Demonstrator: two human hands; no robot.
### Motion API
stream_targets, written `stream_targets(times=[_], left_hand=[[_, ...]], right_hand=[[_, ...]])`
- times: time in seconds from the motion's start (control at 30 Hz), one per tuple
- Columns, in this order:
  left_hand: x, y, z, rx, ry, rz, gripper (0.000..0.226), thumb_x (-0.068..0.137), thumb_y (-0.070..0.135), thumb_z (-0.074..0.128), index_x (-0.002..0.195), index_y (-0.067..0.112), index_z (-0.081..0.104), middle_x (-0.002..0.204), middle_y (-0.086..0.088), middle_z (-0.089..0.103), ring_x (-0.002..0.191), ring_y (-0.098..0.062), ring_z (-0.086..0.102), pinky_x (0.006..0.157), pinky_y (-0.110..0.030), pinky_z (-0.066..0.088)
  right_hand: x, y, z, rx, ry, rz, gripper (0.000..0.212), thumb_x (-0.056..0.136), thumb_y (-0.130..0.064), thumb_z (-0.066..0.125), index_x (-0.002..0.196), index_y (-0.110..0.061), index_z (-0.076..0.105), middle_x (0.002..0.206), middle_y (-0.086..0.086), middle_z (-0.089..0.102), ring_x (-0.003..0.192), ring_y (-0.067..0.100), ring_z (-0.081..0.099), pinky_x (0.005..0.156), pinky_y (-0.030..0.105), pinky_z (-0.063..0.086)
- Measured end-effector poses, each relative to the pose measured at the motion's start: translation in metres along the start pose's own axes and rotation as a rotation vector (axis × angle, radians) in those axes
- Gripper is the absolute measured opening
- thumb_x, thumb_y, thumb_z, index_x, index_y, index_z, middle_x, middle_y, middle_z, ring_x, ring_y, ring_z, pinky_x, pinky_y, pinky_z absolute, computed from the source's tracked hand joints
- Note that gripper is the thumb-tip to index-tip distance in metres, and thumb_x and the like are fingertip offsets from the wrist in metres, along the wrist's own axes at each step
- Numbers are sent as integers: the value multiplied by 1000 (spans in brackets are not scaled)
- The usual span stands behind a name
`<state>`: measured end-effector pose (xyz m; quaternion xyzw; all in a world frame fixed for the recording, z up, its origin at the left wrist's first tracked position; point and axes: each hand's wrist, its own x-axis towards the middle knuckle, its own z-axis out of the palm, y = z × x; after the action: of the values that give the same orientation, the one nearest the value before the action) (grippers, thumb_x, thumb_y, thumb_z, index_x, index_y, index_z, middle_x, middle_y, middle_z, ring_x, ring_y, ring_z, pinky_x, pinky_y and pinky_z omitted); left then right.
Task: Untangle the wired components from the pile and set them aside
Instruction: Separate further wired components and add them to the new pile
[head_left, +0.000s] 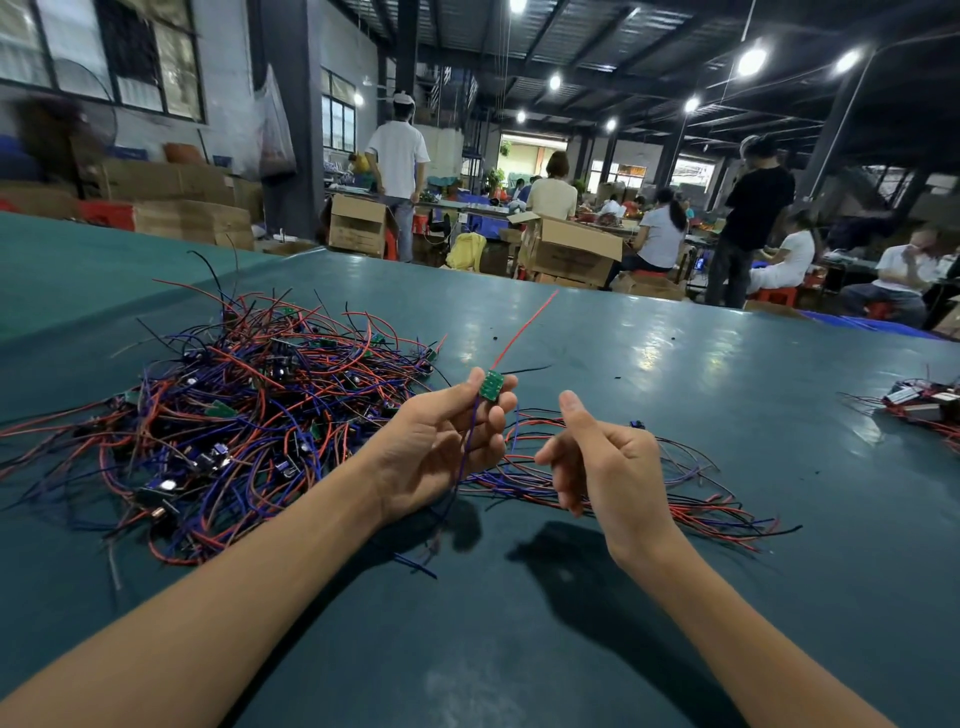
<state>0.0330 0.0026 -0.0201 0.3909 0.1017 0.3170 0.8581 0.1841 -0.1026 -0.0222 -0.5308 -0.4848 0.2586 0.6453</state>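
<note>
Your left hand (441, 447) pinches a small green board (491, 385) between thumb and fingertips, raised above the desk (675, 364). The board's long axis runs near to far. Its red wire (524, 327) points up and far-right, and its blue wire (466, 452) hangs down across the palm toward you. Your right hand (602, 462) holds nothing, fingers loosely curled and thumb up, just right of the board.

The sorted bunch (675, 493) lies right of the board, beneath and beyond the right hand. The tangled pile (234, 405) lies left. Judgement: this piece looks free of the pile, so the set-down goes rightward, and the right hand is the nearer one to receive it.
</note>
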Motion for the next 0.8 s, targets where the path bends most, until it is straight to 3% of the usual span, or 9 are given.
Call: stream_targets(times=[0.1, 0.17, 0.3, 0.43, 0.5, 0.6, 0.7, 0.8], left_hand=[[1, -3, 0, 188, 56, 148, 23, 83, 31, 72, 99, 18, 80, 88, -1, 71, 56, -6, 57, 44, -16, 40], [1, -6, -1, 473, 125, 333, 26, 79, 35, 77, 100, 20, 79, 88, -2, 74, 49, -7, 51, 40, -15, 33], [1, -15, -5, 1090, 244, 729, 32, 79, 42, 80, 106, 26, 74, 84, 11, 74, 48, -4, 48, 47, -19, 42], [-3, -21, -8, 1508, 147, 913, 24, 84, 39, 80, 103, 25, 73, 87, 21, 70, 53, -2, 51, 58, -18, 43], [-4, -24, -5, 1543, 119, 933, 24, 85, 37, 80, 104, 24, 74, 93, 17, 73, 60, 1, 54, 63, -21, 48], [-4, -26, -1, 1517, 103, 926, 27, 86, 31, 79, 110, 19, 75, 99, 11, 75, 70, -7, 64, 70, -29, 54], [-3, -26, -4, 1513, 117, 904, 21, 89, 19, 78, 109, 12, 77, 97, 3, 76, 82, -10, 69, 75, -32, 56], [-3, -27, -5, 1505, 130, 868, 14, 89, 16, 77, 102, 12, 80, 90, 2, 76, 79, -9, 70, 73, -31, 56]], right_hand=[[2, 1, -1, 13, -25, 6, 49, 102, -40, 55, 73, -8, 78, 50, 12, 54, 36, 21, 44, 36, 23, 32], [3, 2, -2, 35, -52, 28, 39, 100, -40, 58, 87, -10, 80, 53, 11, 52, 37, 20, 43, 36, 23, 32], [3, 1, -1, 78, -125, 55, 32, 89, -41, 68, 88, -11, 78, 58, 11, 45, 37, 19, 42, 36, 24, 30], [5, 2, -1, 98, -72, 59, 24, 91, -32, 72, 87, -9, 77, 54, 10, 43, 39, 22, 40, 38, 24, 28], [8, 3, -4, 143, 9, 88, 21, 91, -27, 74, 86, -6, 76, 53, 7, 41, 39, 20, 38, 39, 22, 28], [14, 0, -14, 191, 125, 135, 19, 94, -24, 70, 84, -9, 78, 53, 2, 43, 39, 15, 37, 38, 20, 28], [22, -2, -30, 212, 272, 158, 25, 98, -26, 65, 85, -7, 76, 54, -2, 48, 39, 12, 39, 36, 21, 30], [30, 0, -48, 167, 443, 152, 26, 99, -26, 62, 86, -7, 74, 50, -4, 49, 38, 12, 40, 35, 22, 31]])
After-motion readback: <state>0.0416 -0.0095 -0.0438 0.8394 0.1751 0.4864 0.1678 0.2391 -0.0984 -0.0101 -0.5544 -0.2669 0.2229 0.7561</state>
